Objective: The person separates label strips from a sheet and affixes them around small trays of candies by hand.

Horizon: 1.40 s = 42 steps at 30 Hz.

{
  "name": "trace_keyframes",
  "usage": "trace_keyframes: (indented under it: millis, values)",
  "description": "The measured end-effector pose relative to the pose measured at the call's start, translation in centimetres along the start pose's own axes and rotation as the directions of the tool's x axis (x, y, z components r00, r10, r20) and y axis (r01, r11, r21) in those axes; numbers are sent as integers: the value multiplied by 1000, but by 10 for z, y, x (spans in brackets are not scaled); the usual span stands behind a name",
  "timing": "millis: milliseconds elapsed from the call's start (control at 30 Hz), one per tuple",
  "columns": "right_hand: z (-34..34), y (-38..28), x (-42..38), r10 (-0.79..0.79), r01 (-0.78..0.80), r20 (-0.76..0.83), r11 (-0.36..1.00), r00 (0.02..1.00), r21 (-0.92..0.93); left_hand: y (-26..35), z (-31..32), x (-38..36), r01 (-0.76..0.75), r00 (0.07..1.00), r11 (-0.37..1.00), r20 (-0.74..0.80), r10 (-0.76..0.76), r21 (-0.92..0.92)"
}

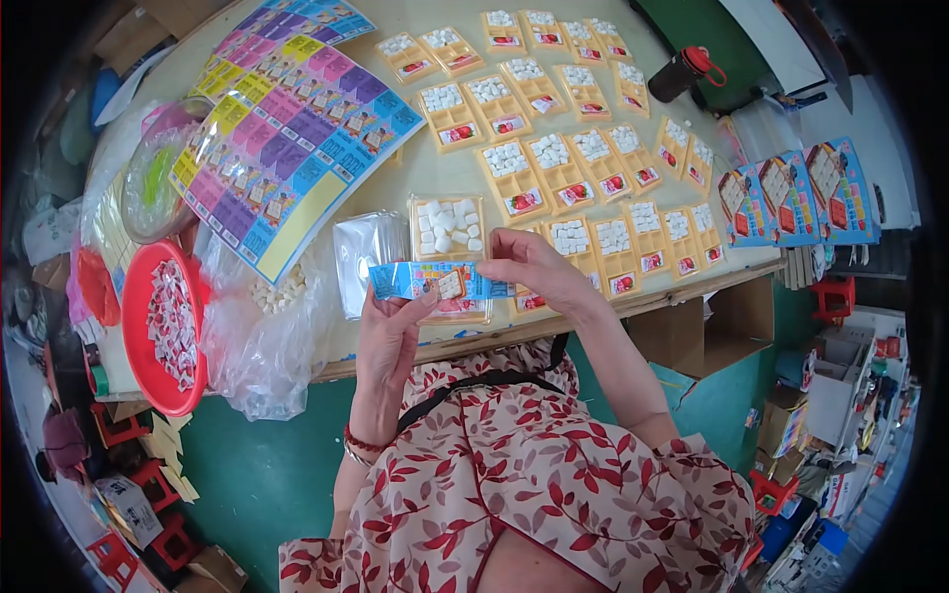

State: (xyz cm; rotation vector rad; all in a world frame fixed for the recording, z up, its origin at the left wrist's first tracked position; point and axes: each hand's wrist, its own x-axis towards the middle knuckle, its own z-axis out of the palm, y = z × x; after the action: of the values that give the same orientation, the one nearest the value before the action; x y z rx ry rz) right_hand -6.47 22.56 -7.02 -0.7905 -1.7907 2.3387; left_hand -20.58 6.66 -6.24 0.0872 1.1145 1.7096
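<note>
Between my two hands a blue printed card strip [443, 283], with a picture of white pieces on it, is stretched out sideways. My left hand [391, 334] pinches its left part, and my right hand [534, 265] grips its right end. Right below the strip lies a yellow compartment tray [476, 203] with white marshmallow-like pieces [450, 225] in its upper part; the strip and my hands hide some of its lower part. Clear plastic covers [358, 247] lie just left of this tray, partly behind my left hand.
Several similar filled trays [514, 168] cover the table's right side. Large printed sheets [306, 128] lie at the left. A red basin [148, 326] holds small wrapped packets, beside a plastic bag [267, 346]. Blue printed boxes [776, 198] and a dark bottle [680, 74] stand at the right.
</note>
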Motion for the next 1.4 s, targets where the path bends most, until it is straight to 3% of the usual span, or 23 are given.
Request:
trace_keyframes:
  millis: [67, 300, 400, 467, 733, 800, 1033, 1100, 1300, 1400]
  values:
    - [1, 7, 5, -5, -2, 37, 984, 999, 176, 2, 0, -1, -50, 997, 998, -51, 52, 34]
    - [3, 6, 12, 41, -57, 86, 979, 995, 194, 2, -7, -1, -80, 995, 995, -53, 83, 51]
    - [11, 7, 13, 86, -87, 27, 995, 996, 43, -3, -9, -1, -92, 993, 992, -69, 98, 82]
    - [12, 10, 14, 86, -86, 5, 993, 996, 81, -5, -13, 0, -108, 992, 975, -41, 118, 193]
    - [18, -3, 11, 87, -83, -26, 988, 996, 128, -8, -10, -5, -214, 973, 964, -58, 225, 158]
    - [21, -3, 10, 72, -68, -28, 988, 997, 137, -8, -10, -5, -227, 964, 974, -146, 221, -26]
    - [27, -2, 9, 89, -91, 28, 990, 996, 106, -5, -17, -7, -184, 969, 979, -153, 195, 86]
    - [28, -3, 8, 92, -96, 45, 990, 995, 99, -6, -16, -9, -250, 952, 959, -147, 269, 132]
    - [33, 8, 7, 63, -67, 26, 986, 998, 153, -9, -19, -11, -277, 940, 947, -155, 303, 165]
    - [36, 10, 5, 29, -26, -8, 957, 1000, 289, -6, -18, -10, -188, 972, 981, -133, 192, 46]
